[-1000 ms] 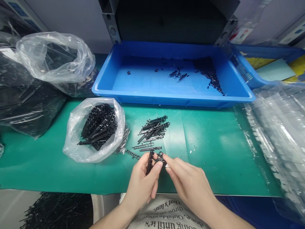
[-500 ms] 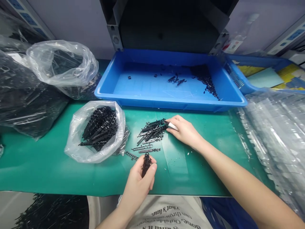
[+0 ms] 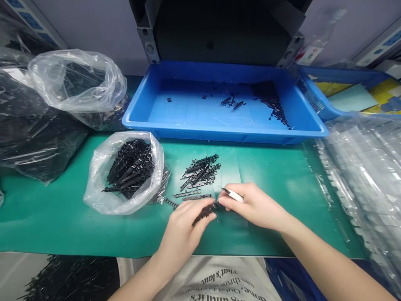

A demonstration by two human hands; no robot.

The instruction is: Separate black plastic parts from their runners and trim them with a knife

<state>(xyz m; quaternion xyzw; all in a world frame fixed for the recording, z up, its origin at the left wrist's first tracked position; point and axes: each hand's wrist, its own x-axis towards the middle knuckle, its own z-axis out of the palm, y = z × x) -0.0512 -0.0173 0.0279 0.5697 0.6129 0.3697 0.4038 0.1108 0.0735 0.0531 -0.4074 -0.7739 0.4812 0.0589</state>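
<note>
My left hand is closed around a bunch of black plastic strips near the front of the green mat. Just to its right, my right hand grips a white-handled tool with a dark, thin pointed tip; its exact kind is unclear. The fingertips of the right hand are close to the end of the bunch, and I cannot tell whether they touch it. Beyond both hands lies a loose pile of black plastic strips with small rings along them.
A clear plastic bag full of similar strips stands at left. Behind is a blue tray with small black pieces. Larger bags fill the far left. Stacked clear plastic trays line the right. A bin of black pieces sits below.
My right hand has come back from the pile toward me, beside the left hand, with the white-handled tool. My left hand has turned, tipping its bunch of strips to the right.
</note>
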